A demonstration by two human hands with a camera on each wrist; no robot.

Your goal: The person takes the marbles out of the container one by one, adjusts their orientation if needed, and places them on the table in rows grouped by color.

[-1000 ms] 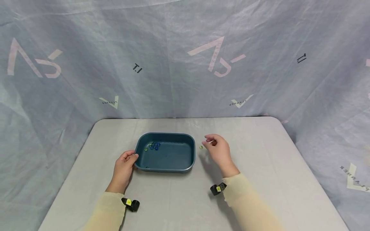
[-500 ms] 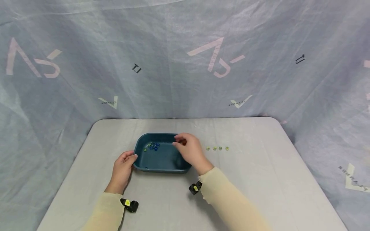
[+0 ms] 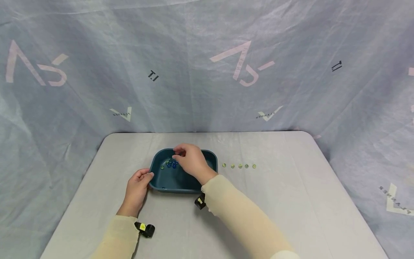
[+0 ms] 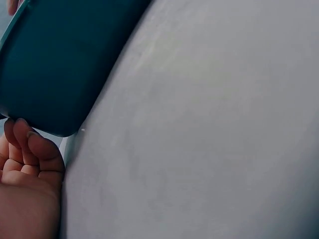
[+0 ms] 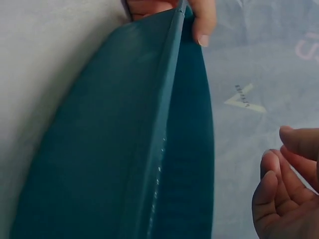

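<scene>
My left hand [image 3: 136, 190] holds the left end of a dark teal tray [image 3: 178, 191]. In the right wrist view its thumb [image 5: 202, 25] lies over the rim, with fingers on the outer side. Over the tray's inside hovers my right hand [image 3: 194, 162], thumb and fingers apart and nothing between them. Just left of and below its fingertips is a cluster of blue glass marbles [image 3: 174, 166], with a yellow-green marble [image 3: 162, 167] lying a little apart. Several yellow-green marbles [image 3: 240, 166] form a row on the table, right of the tray.
The tray rests on a pale cloth-covered table [image 3: 307, 194] with rounded far corners. A grey printed curtain [image 3: 194, 72] hangs behind and at both sides. Small black cameras are strapped at both wrists, such as the left camera [image 3: 147, 230].
My right hand has moved left from the marble row, across the tray's right rim, to above the marble cluster. The row is uncovered now. My left hand stays on the tray.
</scene>
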